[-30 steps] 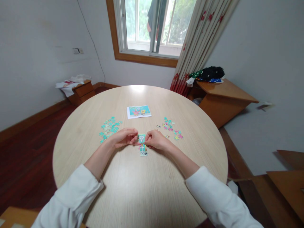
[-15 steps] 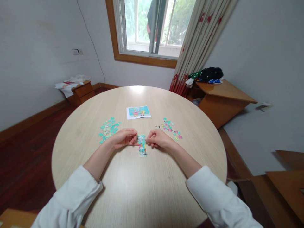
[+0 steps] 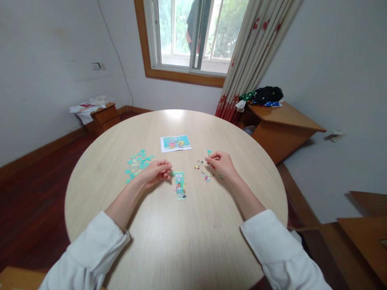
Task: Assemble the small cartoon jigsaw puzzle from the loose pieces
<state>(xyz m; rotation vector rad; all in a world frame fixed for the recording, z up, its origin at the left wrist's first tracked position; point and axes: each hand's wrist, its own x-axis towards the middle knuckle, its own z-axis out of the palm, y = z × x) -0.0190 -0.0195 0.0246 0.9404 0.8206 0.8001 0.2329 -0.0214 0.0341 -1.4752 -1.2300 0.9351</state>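
A narrow strip of joined jigsaw puzzle [image 3: 180, 186], with a pale cartoon figure on turquoise, lies flat in the middle of the table. At its upper left edge is my left hand [image 3: 157, 172], fingers curled and closed; a small green bit shows by the fingertips, and whether it is held I cannot tell. My right hand [image 3: 223, 164] is over the loose pieces on the right, thumb and fingers pinched together, with what is between them too small to make out. Small pink and yellow puzzle pieces [image 3: 207, 177] lie just left of it, and it hides others.
A pile of turquoise and pale puzzle pieces [image 3: 139, 163] spreads beside my left hand. Beyond the strip lies a printed picture sheet [image 3: 176, 143]. The round wooden table [image 3: 175, 241] fills the middle; a wooden cabinet [image 3: 287, 117] with cloths stands past its right edge.
My right hand has moved right, from the strip to the loose pieces, and some of these now lie further left. My left hand has shifted slightly left, away from the strip.
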